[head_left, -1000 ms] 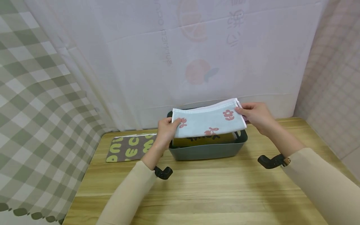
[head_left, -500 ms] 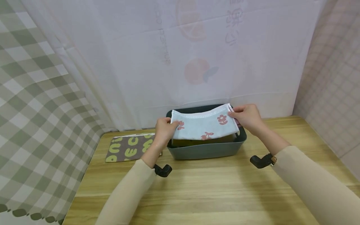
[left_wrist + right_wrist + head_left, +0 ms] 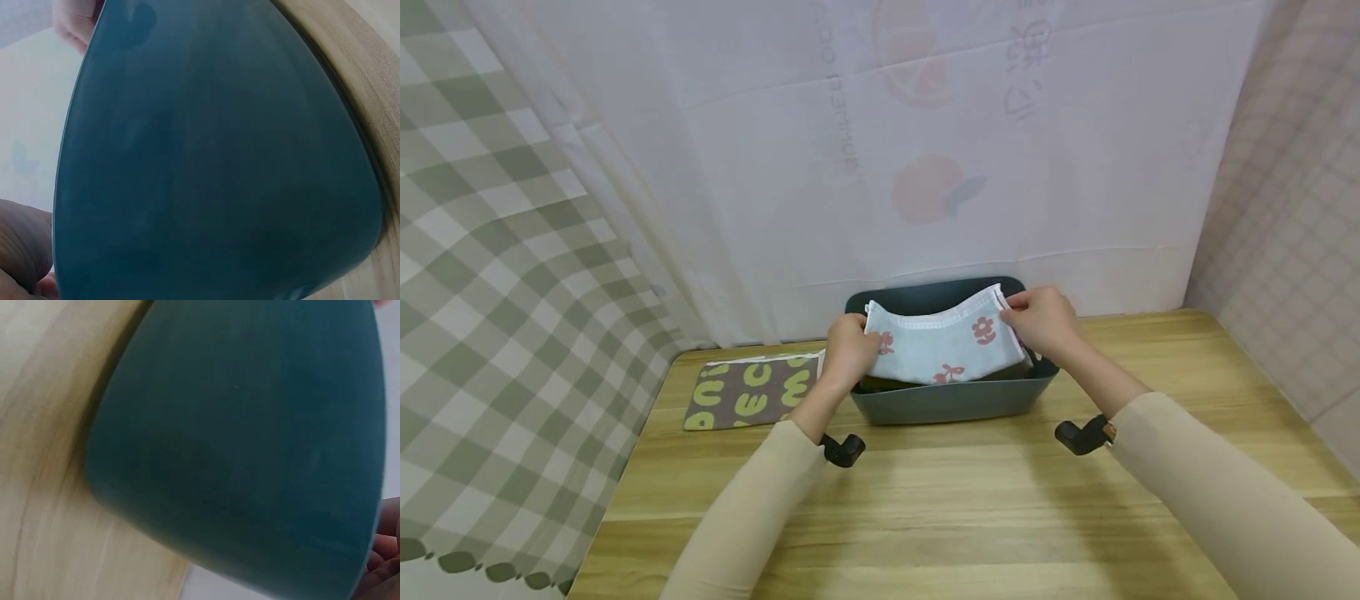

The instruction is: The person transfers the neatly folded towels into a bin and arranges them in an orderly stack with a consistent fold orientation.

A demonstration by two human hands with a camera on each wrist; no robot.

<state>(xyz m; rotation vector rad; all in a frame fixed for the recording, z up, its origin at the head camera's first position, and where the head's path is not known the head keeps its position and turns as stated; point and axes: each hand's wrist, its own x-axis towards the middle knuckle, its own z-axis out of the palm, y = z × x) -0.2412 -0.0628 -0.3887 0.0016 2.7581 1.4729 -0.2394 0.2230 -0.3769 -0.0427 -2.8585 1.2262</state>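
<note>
A folded pale blue towel with pink flowers and a white edge sags between my two hands, low in the mouth of a dark green bin. My left hand pinches its left end, thumb on the front face. At the right end, my right hand grips the upper corner between thumb and fingers. Part of a dark yellowish cloth shows beneath the towel inside the bin. Both wrist views are mostly filled by the bin's outer wall, with bits of each hand at the rim.
A brown towel with yellow-green letters lies flat on the wooden table, left of the bin. A white printed curtain hangs right behind the bin. Checked cloth hangs along the left side.
Both hands have lowered the blue towel into the bin, and its middle sags more. The right hand has moved left and down, bringing the ends closer together. The bin's back rim now shows.
</note>
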